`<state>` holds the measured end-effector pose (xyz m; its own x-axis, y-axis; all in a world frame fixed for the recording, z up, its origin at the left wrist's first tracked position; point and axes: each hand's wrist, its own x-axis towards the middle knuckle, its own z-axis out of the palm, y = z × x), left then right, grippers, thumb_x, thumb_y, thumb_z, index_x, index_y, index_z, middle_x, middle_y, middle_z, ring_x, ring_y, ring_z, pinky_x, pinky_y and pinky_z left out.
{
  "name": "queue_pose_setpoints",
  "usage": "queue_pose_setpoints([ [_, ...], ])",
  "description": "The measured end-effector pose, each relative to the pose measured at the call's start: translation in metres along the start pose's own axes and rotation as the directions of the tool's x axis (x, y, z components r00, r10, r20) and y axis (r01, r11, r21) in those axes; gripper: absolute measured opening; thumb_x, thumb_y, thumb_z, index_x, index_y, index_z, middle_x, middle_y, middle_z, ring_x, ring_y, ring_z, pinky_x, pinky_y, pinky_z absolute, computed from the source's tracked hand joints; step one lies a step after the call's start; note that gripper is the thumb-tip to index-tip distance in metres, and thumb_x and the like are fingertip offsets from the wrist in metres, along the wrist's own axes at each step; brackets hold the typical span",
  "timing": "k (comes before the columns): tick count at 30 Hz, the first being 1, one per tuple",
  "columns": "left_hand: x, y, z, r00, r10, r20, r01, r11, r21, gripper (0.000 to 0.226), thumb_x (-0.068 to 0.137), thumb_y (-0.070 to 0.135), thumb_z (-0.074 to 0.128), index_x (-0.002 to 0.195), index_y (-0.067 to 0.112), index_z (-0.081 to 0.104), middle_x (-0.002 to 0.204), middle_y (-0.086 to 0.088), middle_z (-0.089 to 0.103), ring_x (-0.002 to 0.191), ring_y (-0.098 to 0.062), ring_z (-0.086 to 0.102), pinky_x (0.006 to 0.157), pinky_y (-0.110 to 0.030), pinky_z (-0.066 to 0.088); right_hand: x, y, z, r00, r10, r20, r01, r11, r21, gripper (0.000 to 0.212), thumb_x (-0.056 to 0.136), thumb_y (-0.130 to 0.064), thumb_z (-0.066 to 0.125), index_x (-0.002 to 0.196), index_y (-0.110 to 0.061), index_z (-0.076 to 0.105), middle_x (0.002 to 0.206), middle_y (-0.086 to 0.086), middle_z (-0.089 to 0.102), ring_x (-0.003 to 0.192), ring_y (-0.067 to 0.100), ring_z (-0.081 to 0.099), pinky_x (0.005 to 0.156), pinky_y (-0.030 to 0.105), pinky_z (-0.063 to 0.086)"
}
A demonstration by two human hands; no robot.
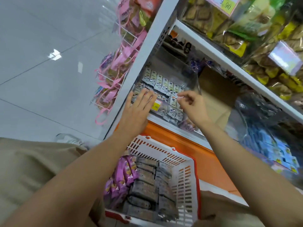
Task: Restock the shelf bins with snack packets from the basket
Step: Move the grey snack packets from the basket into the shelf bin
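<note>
At bin (pixel 197 86) | left hand (pixel 137 110) hides packets (pixel 162 82) | right hand (pixel 191 105) grip unclear

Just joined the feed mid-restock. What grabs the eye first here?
Both hands are at the clear shelf bin of grey-white packets, centre frame: the left hand lies flat on its front, the right hand pinches a small packet. Below them sits a white-and-orange basket, holding grey packets and pink packets.

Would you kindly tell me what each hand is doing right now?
Left hand: open, straight fingers resting on small silver-white snack packets in the clear plastic shelf bin.
Right hand: pinching one such packet.
</note>
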<state>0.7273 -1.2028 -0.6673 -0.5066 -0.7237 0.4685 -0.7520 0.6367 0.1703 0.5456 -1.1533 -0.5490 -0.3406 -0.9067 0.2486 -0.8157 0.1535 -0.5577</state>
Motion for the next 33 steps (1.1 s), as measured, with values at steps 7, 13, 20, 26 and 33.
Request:
queue_pose_setpoints([
  [7,-0.008,0.031,-0.006,0.997,0.026,-0.067,-0.026,1.0,-0.003,0.086,0.073,0.017,0.068,0.151,0.018,0.033,0.153,-0.015,0.034,0.142,-0.034,0.022,0.116,-0.052,0.018,-0.064,0.032,-0.004,0.988,-0.084,0.133,0.072,0.993,0.092,0.011,0.092,-0.017,0.064,0.098,-0.025,0.069,0.076,0.019,0.065,0.07,0.032,0.061,0.064,0.038,0.05],
  [13,-0.02,0.055,0.015,0.935,0.353,0.012,-0.353,0.935,-0.019,0.049,0.067,0.019,0.075,0.114,0.012,0.062,0.113,-0.01,0.059,0.105,-0.03,0.052,0.087,-0.04,0.036,-0.114,0.102,0.015,0.974,0.067,0.218,-0.07,0.998,0.004,0.011,0.091,-0.017,0.066,0.101,-0.017,0.071,0.071,-0.012,0.059,0.062,0.001,0.054,0.063,0.021,0.044],
  [20,-0.036,0.074,0.065,0.786,0.244,0.568,-0.272,0.962,-0.037,0.065,0.088,0.026,0.06,0.146,0.016,0.034,0.147,-0.008,0.037,0.138,-0.027,0.03,0.113,-0.041,0.025,-0.168,0.181,0.054,0.851,0.282,0.444,-0.227,0.958,-0.175,0.025,0.093,-0.026,0.063,0.116,-0.018,0.067,0.097,0.0,0.069,0.082,0.012,0.062,0.079,0.033,0.054],
  [26,-0.041,0.081,0.1,0.681,0.071,0.729,-0.177,0.982,0.069,0.089,0.094,0.041,0.055,0.156,0.016,-0.002,0.163,-0.008,0.002,0.151,-0.027,0.0,0.122,-0.043,0.002,-0.197,0.216,0.085,0.695,0.38,0.61,-0.233,0.922,-0.309,0.033,0.093,-0.024,0.06,0.125,-0.016,0.06,0.123,0.005,0.061,0.108,0.021,0.059,0.084,0.027,0.046],
  [33,-0.052,0.075,0.13,0.768,0.095,0.634,-0.176,0.982,0.066,0.082,0.09,0.037,0.057,0.156,0.02,0.011,0.158,-0.013,0.015,0.146,-0.033,0.012,0.121,-0.049,0.006,-0.212,0.24,0.108,0.637,0.384,0.668,-0.193,0.919,-0.344,0.021,0.089,-0.024,0.063,0.108,-0.015,0.06,0.115,0.006,0.058,0.098,0.024,0.056,0.078,0.033,0.048],
])
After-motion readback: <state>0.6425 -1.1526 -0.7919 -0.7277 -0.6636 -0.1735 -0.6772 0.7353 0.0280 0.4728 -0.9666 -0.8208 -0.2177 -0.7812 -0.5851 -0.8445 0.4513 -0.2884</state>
